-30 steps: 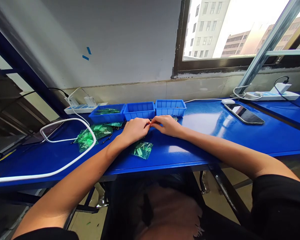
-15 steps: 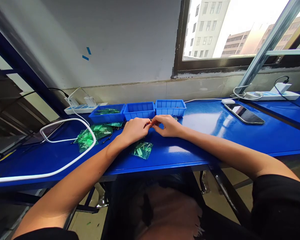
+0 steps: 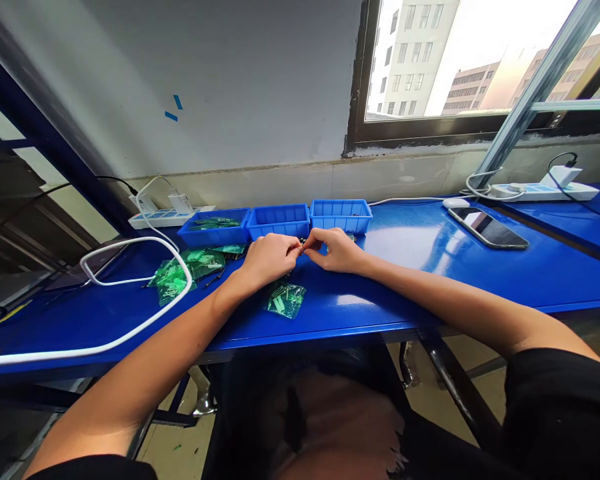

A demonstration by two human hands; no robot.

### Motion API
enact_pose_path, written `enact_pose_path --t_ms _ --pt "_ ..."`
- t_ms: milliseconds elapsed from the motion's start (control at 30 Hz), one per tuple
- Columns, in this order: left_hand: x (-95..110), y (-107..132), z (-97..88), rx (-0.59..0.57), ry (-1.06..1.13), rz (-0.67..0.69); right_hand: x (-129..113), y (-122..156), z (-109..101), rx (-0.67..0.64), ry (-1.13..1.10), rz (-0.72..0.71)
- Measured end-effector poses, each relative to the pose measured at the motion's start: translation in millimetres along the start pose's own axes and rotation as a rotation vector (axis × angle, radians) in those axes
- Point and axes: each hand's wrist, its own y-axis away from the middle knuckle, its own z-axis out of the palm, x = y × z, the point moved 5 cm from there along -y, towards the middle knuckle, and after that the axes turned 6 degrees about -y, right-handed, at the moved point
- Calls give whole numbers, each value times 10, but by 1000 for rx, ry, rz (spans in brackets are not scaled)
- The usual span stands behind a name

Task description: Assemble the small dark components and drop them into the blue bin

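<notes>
My left hand [image 3: 274,257] and my right hand [image 3: 334,251] meet above the blue table, fingertips pinched together. Between them is something small and dark, mostly hidden by the fingers, and I cannot make out its kind. Just below my left hand lies a small green clear bag [image 3: 286,300] with pale pieces inside. More green bags [image 3: 173,280] are heaped left of my left wrist, with thin dark pieces beside them. Behind my hands stand a blue bin [image 3: 279,231] in the middle and another blue bin [image 3: 341,225] on the right.
A left blue bin [image 3: 215,239] contains green bags. A thick white cable [image 3: 115,347] loops across the table's left side. Power strips [image 3: 545,192] sit at the back right and back left. A phone [image 3: 489,228] lies on the right, near the window wall.
My hands have shifted very slightly at the fingertips, and a bit more of the small dark thing shows between them. The bags, bins and phone stay in place.
</notes>
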Motion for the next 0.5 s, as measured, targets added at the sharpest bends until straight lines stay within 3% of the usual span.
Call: enact_pose_path --t_ms 500 --pt "-7 8 -11 -17 17 -29 24 3 6 34 -16 16"
